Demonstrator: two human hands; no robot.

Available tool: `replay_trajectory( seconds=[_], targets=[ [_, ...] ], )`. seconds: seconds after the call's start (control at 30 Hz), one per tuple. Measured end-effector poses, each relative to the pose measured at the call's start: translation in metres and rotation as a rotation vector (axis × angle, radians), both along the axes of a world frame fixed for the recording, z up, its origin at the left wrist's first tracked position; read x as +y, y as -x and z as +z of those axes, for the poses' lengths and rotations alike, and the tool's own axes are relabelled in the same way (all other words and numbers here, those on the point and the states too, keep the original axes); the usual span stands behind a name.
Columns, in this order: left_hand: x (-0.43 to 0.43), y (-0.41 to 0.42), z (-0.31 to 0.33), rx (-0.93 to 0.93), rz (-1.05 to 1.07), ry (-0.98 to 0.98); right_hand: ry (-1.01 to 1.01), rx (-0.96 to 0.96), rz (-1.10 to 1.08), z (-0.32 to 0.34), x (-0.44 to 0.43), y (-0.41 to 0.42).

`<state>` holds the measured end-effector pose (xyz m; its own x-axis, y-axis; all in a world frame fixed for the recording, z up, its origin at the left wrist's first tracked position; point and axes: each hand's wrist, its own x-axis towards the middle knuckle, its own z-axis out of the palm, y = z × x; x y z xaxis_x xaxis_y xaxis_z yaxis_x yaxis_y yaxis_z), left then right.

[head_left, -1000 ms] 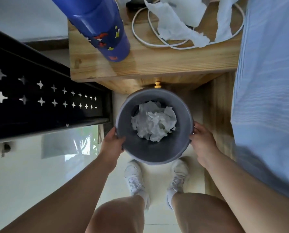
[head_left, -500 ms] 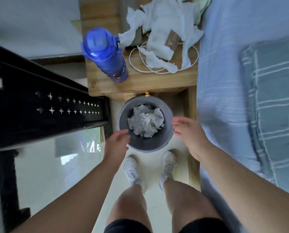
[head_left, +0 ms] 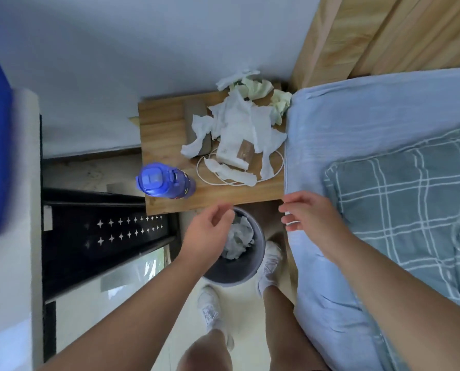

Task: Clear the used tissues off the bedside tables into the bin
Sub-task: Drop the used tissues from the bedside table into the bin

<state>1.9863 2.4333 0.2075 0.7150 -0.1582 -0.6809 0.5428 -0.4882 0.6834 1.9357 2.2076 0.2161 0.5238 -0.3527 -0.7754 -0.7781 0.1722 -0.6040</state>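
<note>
A wooden bedside table point(head_left: 167, 135) carries a heap of white used tissues point(head_left: 236, 121), with pale green crumpled ones point(head_left: 258, 88) at its far edge. Below its front edge a grey round bin point(head_left: 236, 274) stands on the floor, holding crumpled white tissues point(head_left: 238, 238). My left hand point(head_left: 210, 231) hovers over the bin's left side, fingers apart and empty. My right hand point(head_left: 307, 214) is raised by the table's front right corner, fingers spread, holding nothing.
A blue bottle point(head_left: 164, 182) stands at the table's front left corner. A white cable loop point(head_left: 239, 170) and a small white box point(head_left: 234, 152) lie under the tissues. A bed with light blue sheet point(head_left: 357, 129) and checked blanket point(head_left: 410, 204) lies right; a black perforated shelf point(head_left: 103, 231) left.
Both hands let go of the bin, which now stands on the floor, and rose towards the table's front edge. The view pulled back and up, showing the whole tabletop.
</note>
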Motion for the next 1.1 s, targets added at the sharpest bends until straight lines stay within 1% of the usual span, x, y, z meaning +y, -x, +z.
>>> replay_trajectory(
  seconds=[0.03, 0.07, 0.13, 0.2, 0.3, 0.37, 0.43, 0.53, 0.6, 0.67, 0.73, 0.83, 0.93, 1.0, 1.1],
  targets=[
    [-0.009, -0.009, -0.001, -0.018, 0.01, -0.022, 0.034, -0.023, 0.017, -0.002, -0.007, -0.013],
    [-0.017, -0.018, -0.002, -0.015, 0.071, -0.04, 0.072, -0.04, 0.04, -0.004, -0.011, -0.026],
    [-0.035, -0.035, -0.006, 0.042, 0.269, -0.045, 0.163, -0.074, 0.092, -0.012, -0.018, -0.049],
    [-0.047, -0.049, -0.016, 0.138, 0.438, -0.067, 0.233, -0.075, 0.15, -0.024, -0.018, -0.065],
    [-0.063, -0.066, -0.035, 0.256, 0.504, -0.101, 0.345, -0.087, 0.173, -0.048, -0.01, -0.082],
    [-0.068, -0.075, -0.048, 0.309, 0.543, -0.072, 0.386, -0.077, 0.22, -0.065, 0.0, -0.094],
    [-0.073, -0.084, -0.06, 0.289, 0.587, -0.036, 0.365, -0.064, 0.229, -0.08, 0.006, -0.103],
    [-0.078, -0.096, -0.075, 0.213, 0.68, -0.021, 0.364, -0.082, 0.172, -0.094, 0.005, -0.109],
    [-0.079, -0.099, -0.076, 0.2, 0.727, 0.013, 0.428, -0.078, 0.211, -0.097, 0.003, -0.108],
    [-0.077, -0.094, -0.074, 0.203, 0.716, 0.033, 0.491, -0.067, 0.227, -0.094, 0.002, -0.102],
    [-0.07, -0.08, -0.066, 0.192, 0.676, 0.043, 0.479, -0.051, 0.196, -0.082, 0.005, -0.092],
    [-0.052, -0.049, -0.05, 0.195, 0.586, 0.055, 0.402, -0.061, 0.203, -0.054, 0.019, -0.066],
    [-0.026, -0.016, -0.041, 0.246, 0.518, 0.044, 0.303, -0.027, 0.195, -0.038, 0.037, -0.031],
    [-0.008, 0.002, -0.046, 0.268, 0.517, 0.047, 0.246, -0.005, 0.216, -0.037, 0.051, -0.008],
    [0.016, 0.022, -0.067, 0.306, 0.515, -0.004, 0.172, 0.075, 0.284, -0.052, 0.071, 0.019]
  ],
)
